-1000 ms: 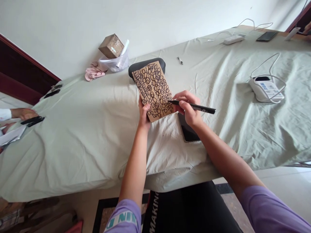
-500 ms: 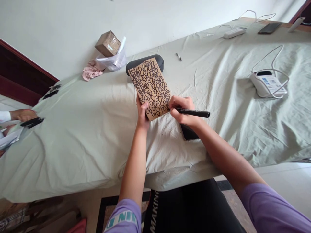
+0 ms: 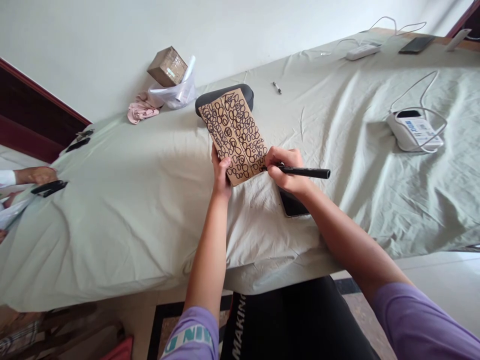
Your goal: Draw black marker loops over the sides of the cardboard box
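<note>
A brown cardboard box (image 3: 240,135), its upper face covered in black looped scribbles, is tilted above the cloth. My left hand (image 3: 222,172) grips its lower left edge, thumb on the scribbled face and fingers hidden behind. Pinched in my right hand (image 3: 285,167) is a black marker pen (image 3: 309,172), its tip at the box's lower right edge. Partly under my right hand lies a dark phone (image 3: 294,204) on the cloth. Behind the box's top end sits a black oval case (image 3: 245,95), partly covered by it.
A pale green cloth (image 3: 131,200) covers the table. At the back are a small carton (image 3: 167,66), a plastic bag (image 3: 178,95), a pink cloth (image 3: 143,107) and a pen cap (image 3: 276,88). A white corded device (image 3: 414,131) stands right. Another person's hand (image 3: 39,175) is at far left.
My right hand and the marker have shifted slightly right, to the box's edge. My left hand keeps its hold on the box. The other person's hand is nearly unchanged.
</note>
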{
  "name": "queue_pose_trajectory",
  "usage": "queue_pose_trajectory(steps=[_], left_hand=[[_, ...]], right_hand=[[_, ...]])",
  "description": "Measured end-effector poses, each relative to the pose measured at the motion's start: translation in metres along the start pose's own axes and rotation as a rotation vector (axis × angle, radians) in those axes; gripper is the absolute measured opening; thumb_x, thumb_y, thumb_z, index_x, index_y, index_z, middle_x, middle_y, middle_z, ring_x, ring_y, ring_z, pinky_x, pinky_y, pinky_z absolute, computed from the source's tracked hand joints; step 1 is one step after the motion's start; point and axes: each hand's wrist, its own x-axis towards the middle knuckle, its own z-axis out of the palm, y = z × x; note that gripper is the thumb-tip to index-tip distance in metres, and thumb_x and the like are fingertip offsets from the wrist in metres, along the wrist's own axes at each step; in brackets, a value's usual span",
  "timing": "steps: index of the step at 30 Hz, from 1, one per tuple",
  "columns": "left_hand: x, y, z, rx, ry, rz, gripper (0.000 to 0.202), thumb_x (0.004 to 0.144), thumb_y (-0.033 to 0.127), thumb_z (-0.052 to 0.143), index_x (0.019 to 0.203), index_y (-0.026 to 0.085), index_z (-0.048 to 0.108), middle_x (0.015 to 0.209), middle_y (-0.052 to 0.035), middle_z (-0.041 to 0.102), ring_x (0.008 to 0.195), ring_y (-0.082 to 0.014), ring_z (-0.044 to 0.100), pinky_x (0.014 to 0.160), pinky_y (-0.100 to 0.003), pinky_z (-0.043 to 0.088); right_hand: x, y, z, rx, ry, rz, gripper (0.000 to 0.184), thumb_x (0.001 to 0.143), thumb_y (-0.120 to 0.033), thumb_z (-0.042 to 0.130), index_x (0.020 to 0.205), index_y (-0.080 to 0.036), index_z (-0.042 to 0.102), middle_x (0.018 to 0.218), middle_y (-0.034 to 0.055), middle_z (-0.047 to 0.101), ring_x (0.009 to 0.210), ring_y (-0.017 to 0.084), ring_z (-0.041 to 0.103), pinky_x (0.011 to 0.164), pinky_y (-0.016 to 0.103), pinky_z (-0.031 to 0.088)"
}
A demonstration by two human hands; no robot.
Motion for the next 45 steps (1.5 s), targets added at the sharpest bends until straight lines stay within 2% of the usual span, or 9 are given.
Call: queue_pose_trajectory(steps=[13, 19, 22, 25, 28, 30, 35, 40, 45], left_hand=[[-0.001, 0.000, -0.003, 0.009, -0.045, 0.006, 0.085, 0.079, 0.053, 0.081, 0.158, 0.039, 0.052, 0.173, -0.0023, 0.050, 0.164, -0.0333, 0.044, 0.132, -0.052, 0.043], [0.007, -0.007, -0.008, 0.013, -0.038, 0.036, 0.090, 0.074, 0.059, 0.085, 0.156, 0.039, 0.054, 0.168, -0.0040, 0.056, 0.161, -0.0356, 0.047, 0.131, -0.051, 0.045], [0.010, -0.009, -0.009, 0.012, -0.046, 0.041, 0.092, 0.071, 0.061, 0.086, 0.155, 0.038, 0.055, 0.167, -0.0051, 0.057, 0.161, -0.0363, 0.048, 0.130, -0.050, 0.045], [0.009, -0.007, -0.008, 0.037, -0.046, 0.036, 0.090, 0.072, 0.062, 0.085, 0.154, 0.038, 0.057, 0.167, -0.0040, 0.057, 0.162, -0.0350, 0.046, 0.130, -0.049, 0.045], [0.007, -0.004, -0.006, 0.070, -0.041, 0.027, 0.087, 0.074, 0.063, 0.083, 0.153, 0.038, 0.058, 0.167, -0.0041, 0.058, 0.163, -0.0343, 0.046, 0.130, -0.049, 0.046], [0.005, -0.002, -0.005, 0.071, -0.040, 0.029, 0.087, 0.074, 0.064, 0.082, 0.153, 0.038, 0.058, 0.166, -0.0047, 0.058, 0.163, -0.0344, 0.046, 0.130, -0.049, 0.046], [0.005, -0.001, -0.004, 0.068, -0.046, 0.032, 0.088, 0.074, 0.064, 0.083, 0.154, 0.037, 0.057, 0.168, -0.0050, 0.057, 0.163, -0.0348, 0.046, 0.130, -0.048, 0.046], [0.007, -0.004, -0.006, 0.059, -0.030, 0.027, 0.091, 0.072, 0.063, 0.083, 0.155, 0.037, 0.056, 0.170, -0.0034, 0.054, 0.163, -0.0350, 0.044, 0.132, -0.049, 0.044], [0.009, -0.006, -0.006, 0.050, -0.024, 0.061, 0.089, 0.071, 0.065, 0.084, 0.151, 0.037, 0.059, 0.163, -0.0053, 0.060, 0.161, -0.0361, 0.048, 0.132, -0.049, 0.044]], right_hand=[[-0.001, 0.002, -0.002, 0.105, -0.030, 0.070, 0.021, 0.086, -0.030, 0.068, 0.073, -0.025, 0.053, 0.059, -0.0055, 0.049, 0.052, 0.011, 0.039, 0.051, 0.028, 0.032], [0.009, 0.022, -0.016, 0.038, 0.380, 0.320, 0.041, 0.100, -0.065, 0.065, 0.083, -0.028, 0.059, 0.061, -0.0056, 0.043, 0.052, 0.012, 0.041, 0.047, 0.027, 0.036], [0.015, 0.037, -0.037, -0.099, 0.488, 0.436, 0.042, 0.099, -0.062, 0.068, 0.080, -0.025, 0.064, 0.064, -0.0019, 0.050, 0.057, 0.013, 0.050, 0.051, 0.028, 0.043], [0.015, 0.044, -0.058, -0.158, 0.399, 0.647, 0.022, 0.090, -0.040, 0.078, 0.101, -0.020, 0.077, 0.082, 0.0049, 0.071, 0.061, 0.015, 0.060, 0.054, 0.030, 0.049], [0.014, 0.047, -0.067, -0.093, 0.270, 0.830, 0.054, 0.087, -0.028, 0.074, 0.140, -0.018, 0.071, 0.119, 0.0143, 0.078, 0.074, 0.019, 0.074, 0.057, 0.031, 0.055], [0.014, 0.048, -0.066, 0.021, 0.234, 0.915, 0.061, 0.091, -0.031, 0.067, 0.150, -0.020, 0.065, 0.134, 0.0164, 0.076, 0.085, 0.023, 0.080, 0.059, 0.030, 0.059], [0.017, 0.044, -0.055, 0.254, 0.230, 0.957, 0.051, 0.096, -0.037, 0.059, 0.142, -0.018, 0.069, 0.131, 0.0161, 0.079, 0.082, 0.021, 0.080, 0.062, 0.030, 0.061], [0.015, 0.034, -0.056, -0.058, 0.016, 0.964, 0.076, 0.084, -0.015, 0.070, 0.158, -0.017, 0.053, 0.106, 0.0114, 0.084, 0.057, 0.017, 0.069, 0.055, 0.031, 0.056], [0.014, 0.036, -0.067, -0.509, -0.348, 1.023, 0.030, 0.076, -0.005, 0.075, 0.104, -0.014, 0.075, 0.080, 0.0086, 0.081, 0.058, 0.021, 0.071, 0.059, 0.033, 0.053]])
